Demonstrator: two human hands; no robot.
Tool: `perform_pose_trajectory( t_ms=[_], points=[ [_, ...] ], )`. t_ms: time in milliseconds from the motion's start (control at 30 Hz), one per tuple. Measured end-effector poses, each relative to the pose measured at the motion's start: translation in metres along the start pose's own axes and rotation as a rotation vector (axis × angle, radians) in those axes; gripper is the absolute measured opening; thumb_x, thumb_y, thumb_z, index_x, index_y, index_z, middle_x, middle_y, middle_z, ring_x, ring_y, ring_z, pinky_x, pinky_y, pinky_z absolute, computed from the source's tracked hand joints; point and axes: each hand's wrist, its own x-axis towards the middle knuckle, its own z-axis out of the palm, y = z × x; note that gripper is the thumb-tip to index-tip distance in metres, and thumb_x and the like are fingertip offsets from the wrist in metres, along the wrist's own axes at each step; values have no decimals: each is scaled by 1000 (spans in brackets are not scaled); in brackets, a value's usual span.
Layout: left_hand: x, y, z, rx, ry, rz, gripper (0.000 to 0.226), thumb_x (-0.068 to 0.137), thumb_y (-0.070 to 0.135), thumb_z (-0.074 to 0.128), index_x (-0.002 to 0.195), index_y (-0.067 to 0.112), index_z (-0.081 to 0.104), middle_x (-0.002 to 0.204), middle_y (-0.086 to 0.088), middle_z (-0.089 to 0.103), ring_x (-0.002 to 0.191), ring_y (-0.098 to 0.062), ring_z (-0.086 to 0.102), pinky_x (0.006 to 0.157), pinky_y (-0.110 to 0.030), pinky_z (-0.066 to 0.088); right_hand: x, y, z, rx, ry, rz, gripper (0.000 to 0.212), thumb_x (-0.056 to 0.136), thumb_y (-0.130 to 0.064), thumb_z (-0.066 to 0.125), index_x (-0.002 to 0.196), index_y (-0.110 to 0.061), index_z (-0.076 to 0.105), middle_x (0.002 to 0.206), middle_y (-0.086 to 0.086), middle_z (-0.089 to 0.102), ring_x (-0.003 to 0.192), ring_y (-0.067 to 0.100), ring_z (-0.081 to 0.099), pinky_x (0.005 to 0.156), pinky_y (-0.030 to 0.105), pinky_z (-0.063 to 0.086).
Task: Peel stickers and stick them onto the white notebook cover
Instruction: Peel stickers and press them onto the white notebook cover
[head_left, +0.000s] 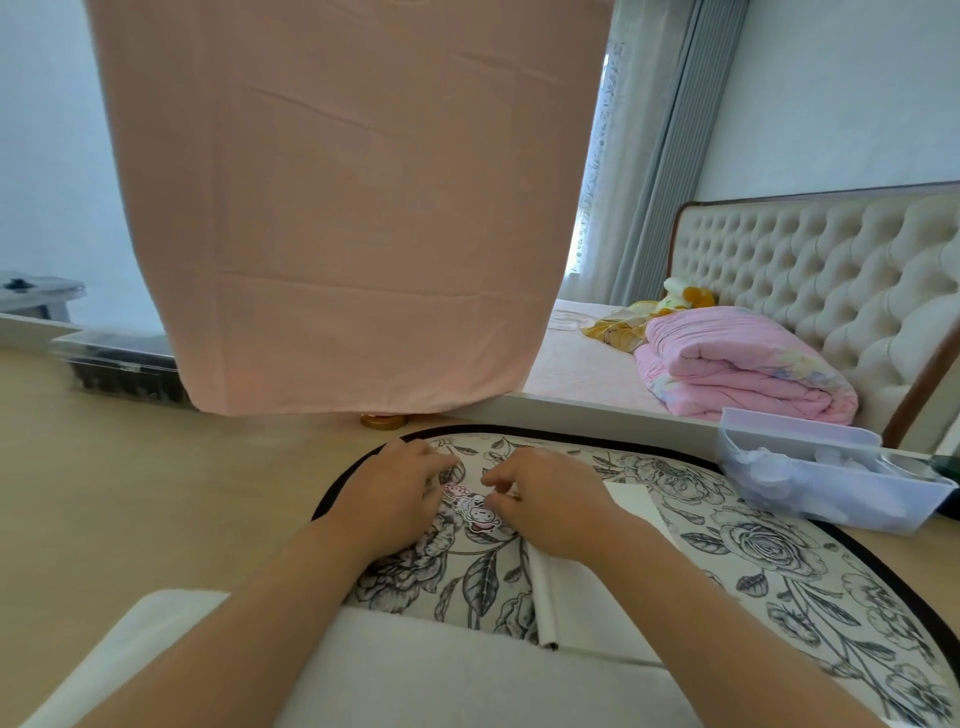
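stickers (475, 512) are thin, floppy, tacky: right hand (545, 504) pinches one edge (peel from a corner), left hand (397, 493) grip unclear.

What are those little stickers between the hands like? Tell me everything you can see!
The stickers are small cartoon figures in pink and white, cut to shape, and look like glossy paper. At least two show, in a slanted row. They lie on the flowered mat, left of the white notebook. The left hand touches their upper end, and the right hand seems to pinch their edge. Finer details are too small to tell.
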Motion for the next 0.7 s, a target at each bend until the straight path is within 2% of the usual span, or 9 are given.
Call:
perform_pose_trajectory(
  t_ms=[233,367,533,700],
  points=[
    [5,-4,4,24,-72,14,38,99,47,51,135,38,59,126,13,53,120,-12,41,103,-36,39,8,-6,12,-76,-36,-16,42,95,-60,52,128,-38,65,119,-9,64,117,17,53,94,36,47],
    [9,-3,4,-31,-66,-2,33,96,48,57,126,38,66,119,16,54,116,-9,41,100,-32,40,5,-4,13,-66,-14,-23,38,94,-59,55,124,-39,67,113,-10,66,114,16,53,94,37,47],
    [10,1,0,-52,-33,0,15,93,44,62,105,38,70,107,16,56,107,-9,44,91,-31,44,3,-4,11,-3,5,-4,34,94,-55,58,122,-39,68,109,-13,67,110,13,53,94,34,46],
    [8,2,1,-29,-40,40,23,99,39,55,119,35,65,112,14,56,109,-8,42,86,-26,40,1,3,7,72,-53,23,42,94,-57,58,129,-35,65,114,-13,67,114,12,51,97,33,43]
  ],
)
